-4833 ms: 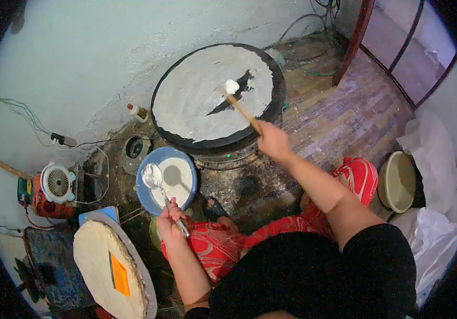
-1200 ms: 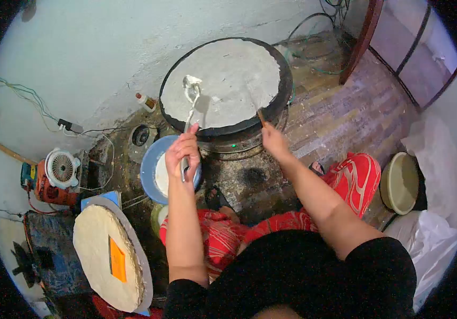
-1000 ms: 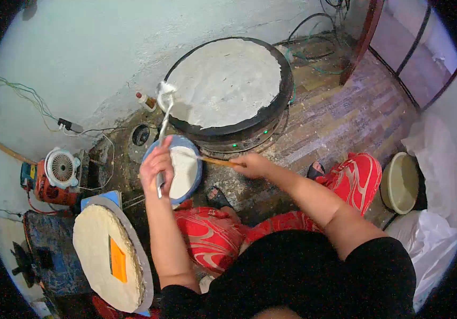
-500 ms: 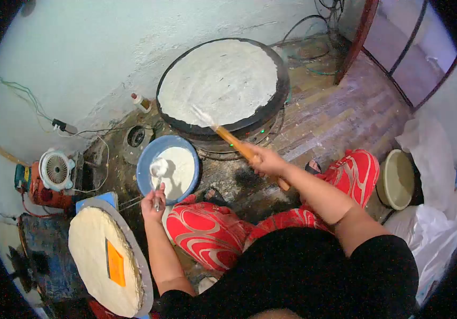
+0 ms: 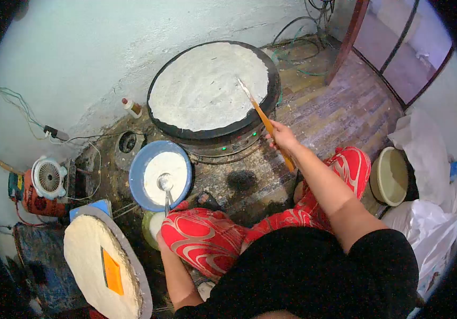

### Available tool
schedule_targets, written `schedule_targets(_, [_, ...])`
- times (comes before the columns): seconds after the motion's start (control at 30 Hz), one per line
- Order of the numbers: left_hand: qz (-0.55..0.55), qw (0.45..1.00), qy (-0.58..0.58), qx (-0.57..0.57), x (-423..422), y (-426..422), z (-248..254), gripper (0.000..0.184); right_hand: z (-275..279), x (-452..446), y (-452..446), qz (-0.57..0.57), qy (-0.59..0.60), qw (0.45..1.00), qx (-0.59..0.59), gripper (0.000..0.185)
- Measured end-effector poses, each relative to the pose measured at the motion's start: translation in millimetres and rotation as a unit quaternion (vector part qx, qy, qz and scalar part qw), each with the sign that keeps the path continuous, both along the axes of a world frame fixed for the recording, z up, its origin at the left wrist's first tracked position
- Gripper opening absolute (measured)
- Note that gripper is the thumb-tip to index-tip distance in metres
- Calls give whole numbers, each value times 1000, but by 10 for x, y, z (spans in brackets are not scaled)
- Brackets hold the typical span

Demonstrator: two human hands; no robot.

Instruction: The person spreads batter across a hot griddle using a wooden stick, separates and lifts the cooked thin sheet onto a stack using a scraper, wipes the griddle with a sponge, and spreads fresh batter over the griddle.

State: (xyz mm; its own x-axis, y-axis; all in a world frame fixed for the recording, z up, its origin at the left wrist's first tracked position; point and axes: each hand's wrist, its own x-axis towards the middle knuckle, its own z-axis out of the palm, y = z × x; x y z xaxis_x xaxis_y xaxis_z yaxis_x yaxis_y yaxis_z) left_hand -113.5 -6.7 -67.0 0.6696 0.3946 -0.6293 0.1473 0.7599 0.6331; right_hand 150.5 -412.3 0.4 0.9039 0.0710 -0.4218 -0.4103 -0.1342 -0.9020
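Observation:
In my right hand (image 5: pixel 281 137) is a long wooden spatula (image 5: pixel 260 112), its whitened tip over the sheet of batter (image 5: pixel 207 85). The pale sheet covers most of the round black griddle (image 5: pixel 275 90). A blue bowl (image 5: pixel 134 183) of white batter (image 5: pixel 156 165) stands left of my knees, with a metal ladle (image 5: pixel 165 183) resting in it. My left hand (image 5: pixel 160 242) is low beside my left knee, near a greenish container (image 5: pixel 148 228); its fingers are mostly hidden, so what it holds, if anything, does not show.
At lower left lies a round stack of thin flatbreads (image 5: pixel 87 260) with an orange packet (image 5: pixel 113 272). A small fan (image 5: pixel 48 177), a bottle (image 5: pixel 132 108) and a power strip (image 5: pixel 55 133) are along the wall. On the right are a pale basin (image 5: pixel 389 176) and white plastic bags (image 5: pixel 430 228).
My left hand has left the ladle in the bowl and moved down beside my knee. My right hand has shifted right, with the spatula tip now farther over the batter sheet.

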Motion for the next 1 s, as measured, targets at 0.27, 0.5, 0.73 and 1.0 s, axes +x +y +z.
schedule_targets(0.27, [70,992,6,101,-421,-188,54,32,103,7,224,98,-111,911,-384,40])
schedule_targets(0.5, [127,974,12,186,-660,-473,102,32,-283,21,-82,-50,-254,941,-217,36])
schedule_targets(0.73, [159,937,80,302,-479,-557,577,34,98,-488,196,344,-138,919,-133,44])
schedule_targets(1.0, [176,878,16,444,-339,-1145,1424,38,-94,-373,166,131,-167,977,32,50])
